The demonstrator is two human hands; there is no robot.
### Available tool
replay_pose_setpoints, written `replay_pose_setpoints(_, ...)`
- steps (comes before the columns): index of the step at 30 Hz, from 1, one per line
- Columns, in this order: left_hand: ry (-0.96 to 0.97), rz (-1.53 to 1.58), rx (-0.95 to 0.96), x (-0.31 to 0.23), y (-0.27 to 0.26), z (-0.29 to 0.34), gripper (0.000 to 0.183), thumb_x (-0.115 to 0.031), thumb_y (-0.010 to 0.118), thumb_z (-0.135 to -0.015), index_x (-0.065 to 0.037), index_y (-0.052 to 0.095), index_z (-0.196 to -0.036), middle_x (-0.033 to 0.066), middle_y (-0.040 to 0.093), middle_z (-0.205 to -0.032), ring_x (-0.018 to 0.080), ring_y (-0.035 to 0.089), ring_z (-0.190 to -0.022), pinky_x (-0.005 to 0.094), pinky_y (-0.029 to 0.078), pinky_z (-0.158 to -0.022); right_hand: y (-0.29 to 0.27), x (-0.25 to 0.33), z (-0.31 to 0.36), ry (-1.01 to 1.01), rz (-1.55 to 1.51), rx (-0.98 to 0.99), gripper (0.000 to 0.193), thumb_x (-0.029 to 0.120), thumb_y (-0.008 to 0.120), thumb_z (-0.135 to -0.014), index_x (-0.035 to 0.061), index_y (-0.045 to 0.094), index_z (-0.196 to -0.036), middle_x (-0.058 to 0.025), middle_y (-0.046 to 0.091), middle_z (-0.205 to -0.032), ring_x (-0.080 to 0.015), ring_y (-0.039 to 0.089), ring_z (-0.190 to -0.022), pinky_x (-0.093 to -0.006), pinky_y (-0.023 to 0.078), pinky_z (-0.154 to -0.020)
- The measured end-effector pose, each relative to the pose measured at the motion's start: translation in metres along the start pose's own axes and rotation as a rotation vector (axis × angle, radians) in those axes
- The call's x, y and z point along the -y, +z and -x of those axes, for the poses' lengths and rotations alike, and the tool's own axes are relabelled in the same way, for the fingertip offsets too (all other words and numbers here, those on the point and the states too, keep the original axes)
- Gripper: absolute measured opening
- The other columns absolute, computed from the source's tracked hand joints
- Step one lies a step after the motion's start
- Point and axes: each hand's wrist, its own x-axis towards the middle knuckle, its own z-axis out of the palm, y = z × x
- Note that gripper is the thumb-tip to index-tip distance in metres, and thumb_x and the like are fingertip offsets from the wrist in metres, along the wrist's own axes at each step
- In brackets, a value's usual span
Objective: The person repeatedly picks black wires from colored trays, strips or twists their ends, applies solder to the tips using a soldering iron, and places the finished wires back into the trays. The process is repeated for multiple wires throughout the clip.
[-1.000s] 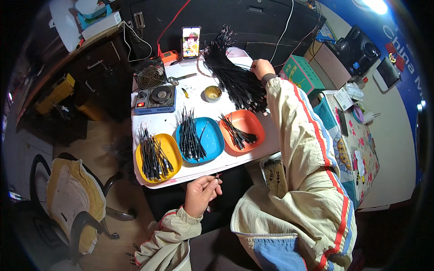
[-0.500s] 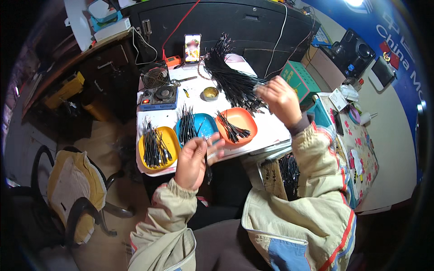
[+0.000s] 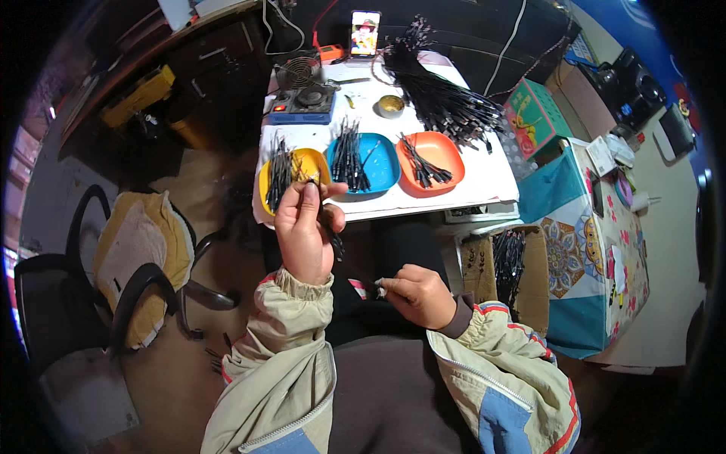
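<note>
The left hand [image 3: 306, 233] partly hides the yellow tray [image 3: 311, 160].

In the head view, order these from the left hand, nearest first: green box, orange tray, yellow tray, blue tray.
1. Yellow tray, just beyond the left hand
2. Blue tray, ahead-right
3. Orange tray, farther right
4. Green box, far right

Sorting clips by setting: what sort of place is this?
Probably a small, makeshift workshop: a heap of black cables on a table, three trays holding more cables, and what looks like a hotplate.
</note>
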Motion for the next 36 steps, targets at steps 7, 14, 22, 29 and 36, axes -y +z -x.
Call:
replay_pose_setpoints(7, 0.059, -0.205, 0.052, 0.010, 0.001, 0.012, 0.013, -0.014, 0.053, -0.099, -0.001, 0.056, -0.100, -0.0010, 0.052, -0.070, 0.0019, 0.036, -0.053, 0.0172, 0.024, -0.045, -0.021, -0.016, -0.032, 0.210, -0.402, 0.097, 0.020, 0.007, 0.067, -0.083, -0.0004, 0.067, -0.102, -0.0136, 0.067, -0.089, -0.0261, 0.065, -0.077, -0.0331, 0.052, -0.070)
replay_pose_setpoints(14, -0.053, -0.274, 0.134, 0.023, 0.004, 0.018, 0.014, -0.014, 0.053, -0.099, -0.001, 0.058, -0.102, 0.0006, 0.056, -0.070, 0.0015, 0.039, -0.053, 0.0166, 0.026, -0.046, -0.027, -0.039, -0.086, 0.358, -0.893, -0.163, 0.018, 0.001, 0.063, -0.088, -0.0028, 0.063, -0.105, -0.0047, 0.064, -0.098, -0.0077, 0.059, -0.084, -0.0223, 0.050, -0.073)
replay_pose_setpoints(22, 0.005, -0.410, 0.193, 0.026, 0.008, 0.024, 0.014, -0.011, 0.055, -0.098, 0.001, 0.061, -0.103, 0.0006, 0.063, -0.076, -0.0013, 0.042, -0.057, 0.0155, 0.029, -0.048, -0.026, -0.025, -0.090, 0.259, -0.602, -0.260, 0.007, 0.000, 0.064, -0.083, -0.0004, 0.058, -0.087, -0.0026, 0.054, -0.080, -0.0052, 0.056, -0.071, -0.0216, 0.047, -0.061)
replay_pose_setpoints(29, -0.174, -0.134, 0.202, 0.025, 0.007, 0.028, 0.015, -0.010, 0.057, -0.096, 0.002, 0.063, -0.101, 0.0002, 0.059, -0.072, 0.0002, 0.040, -0.054, 0.0161, 0.027, -0.047, -0.012, -0.029, -0.081, 0.379, -1.471, -0.258, 0.006, 0.003, 0.061, -0.090, 0.0032, 0.056, -0.094, -0.0002, 0.059, -0.087, -0.0053, 0.050, -0.069, -0.0190, 0.040, -0.061)
replay_pose_setpoints(36, -0.300, -0.037, 0.199, 0.025, 0.005, 0.034, 0.017, -0.011, 0.058, -0.095, 0.005, 0.063, -0.099, 0.0024, 0.059, -0.070, 0.0019, 0.041, -0.052, 0.0161, 0.026, -0.045, -0.002, -0.025, -0.070, 0.564, -1.778, -0.181, 0.012, 0.011, 0.056, -0.092, 0.0070, 0.053, -0.103, -0.0054, 0.062, -0.091, -0.0138, 0.062, -0.073, -0.0230, 0.048, -0.065)
